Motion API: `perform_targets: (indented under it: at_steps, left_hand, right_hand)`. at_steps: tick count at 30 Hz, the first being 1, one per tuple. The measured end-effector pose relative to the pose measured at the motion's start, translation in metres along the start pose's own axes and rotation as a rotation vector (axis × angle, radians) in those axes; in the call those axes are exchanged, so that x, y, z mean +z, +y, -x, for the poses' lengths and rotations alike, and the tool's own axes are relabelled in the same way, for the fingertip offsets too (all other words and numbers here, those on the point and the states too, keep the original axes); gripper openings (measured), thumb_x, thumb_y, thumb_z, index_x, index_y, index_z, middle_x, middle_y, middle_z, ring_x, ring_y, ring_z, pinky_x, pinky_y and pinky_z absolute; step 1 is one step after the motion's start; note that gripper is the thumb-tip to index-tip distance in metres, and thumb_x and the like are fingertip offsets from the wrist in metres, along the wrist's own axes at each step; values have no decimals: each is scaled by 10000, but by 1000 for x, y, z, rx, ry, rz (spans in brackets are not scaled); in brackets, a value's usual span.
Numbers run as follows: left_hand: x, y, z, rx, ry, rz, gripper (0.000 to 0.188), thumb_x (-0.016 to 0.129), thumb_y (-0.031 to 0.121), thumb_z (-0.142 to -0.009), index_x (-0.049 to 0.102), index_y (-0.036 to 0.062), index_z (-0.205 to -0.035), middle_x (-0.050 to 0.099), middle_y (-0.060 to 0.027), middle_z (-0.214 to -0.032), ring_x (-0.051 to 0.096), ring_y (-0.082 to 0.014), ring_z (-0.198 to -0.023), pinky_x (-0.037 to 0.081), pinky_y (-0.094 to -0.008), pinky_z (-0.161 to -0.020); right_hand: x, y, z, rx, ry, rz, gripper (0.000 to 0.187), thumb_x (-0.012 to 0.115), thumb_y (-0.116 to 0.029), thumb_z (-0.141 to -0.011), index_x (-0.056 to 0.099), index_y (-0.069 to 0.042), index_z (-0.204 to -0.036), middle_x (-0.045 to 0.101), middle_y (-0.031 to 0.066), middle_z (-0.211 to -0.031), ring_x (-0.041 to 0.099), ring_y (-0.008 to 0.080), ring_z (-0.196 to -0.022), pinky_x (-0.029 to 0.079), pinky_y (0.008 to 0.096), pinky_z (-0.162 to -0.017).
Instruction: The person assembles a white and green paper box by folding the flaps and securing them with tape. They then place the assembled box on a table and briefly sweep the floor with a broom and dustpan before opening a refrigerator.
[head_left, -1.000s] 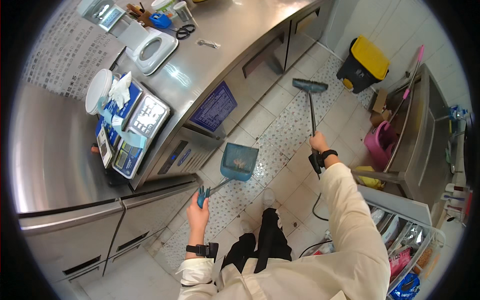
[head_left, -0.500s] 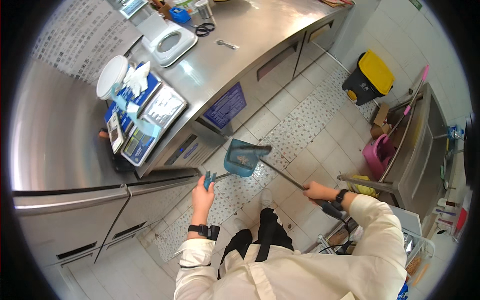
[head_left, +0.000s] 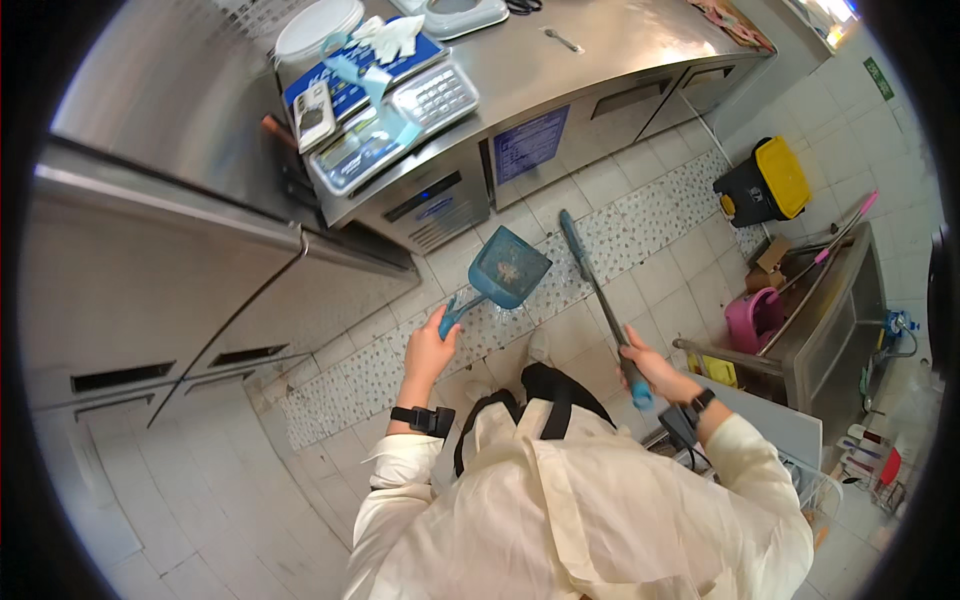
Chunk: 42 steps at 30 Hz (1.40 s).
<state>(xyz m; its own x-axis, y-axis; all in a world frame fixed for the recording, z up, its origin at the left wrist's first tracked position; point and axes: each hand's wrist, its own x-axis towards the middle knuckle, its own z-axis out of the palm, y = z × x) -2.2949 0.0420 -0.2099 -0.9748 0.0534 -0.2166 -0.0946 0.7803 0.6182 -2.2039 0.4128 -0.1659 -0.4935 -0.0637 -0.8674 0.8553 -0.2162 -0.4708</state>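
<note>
My left hand (head_left: 430, 350) is closed round the handle of a blue dustpan (head_left: 520, 292). Some light debris (head_left: 508, 270) lies in its pan, which is over the tiled floor in front of me. In my right hand (head_left: 652, 366) is the dark shaft of a broom (head_left: 601, 290); its blue grip end sticks out below the hand. The broom's narrow blue-grey head points away from me, to the right of the dustpan and apart from it. Whether pan or broom touches the floor I cannot tell.
A steel counter (head_left: 570, 85) runs along the far side, bearing a scale (head_left: 375, 140), a white bucket (head_left: 320, 30) and a spoon (head_left: 562, 40). To the right stand a yellow-lidded bin (head_left: 780, 180), a pink bucket (head_left: 752, 322) and a steel sink unit (head_left: 845, 310). A steel cabinet (head_left: 150, 270) is at left.
The broom has come away from the dustpan toward the right, its shaft now steeper. My left hand has shifted slightly right and up with the dustpan. My view has turned as well.
</note>
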Motion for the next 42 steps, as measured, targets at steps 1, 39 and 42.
perform_targets:
  at_steps: [1,39,42]
  left_hand:
    - [-5,-15,12,19,30,2,461,652,305,-809,571,84,-1205,645,-234,-822,628,-399,-785,509,-442,-658]
    - [18,0,309,-588,594,396,412,623,280,-811,531,152,-1191,652,-128,-910,618,-337,-773,483,-409,-674]
    - [16,-4,364,-397,901,337,391,627,275,-823,544,142,-1181,650,-129,-927,617,-319,-782,478,-400,-694]
  right_hand:
    - [-2,9,-18,-18,-36,27,191,378,-203,-954,456,-99,-1093,546,97,-742,550,207,-563,474,326,-484]
    - [344,61,45,-852,-2110,1284,423,583,101,-744,446,-44,-1116,403,151,-1254,316,395,-1319,264,491,-1058]
    - [378,116,91,-695,-2346,1385,443,586,94,-748,443,-52,-1141,415,136,-1258,311,378,-1328,257,483,-1066]
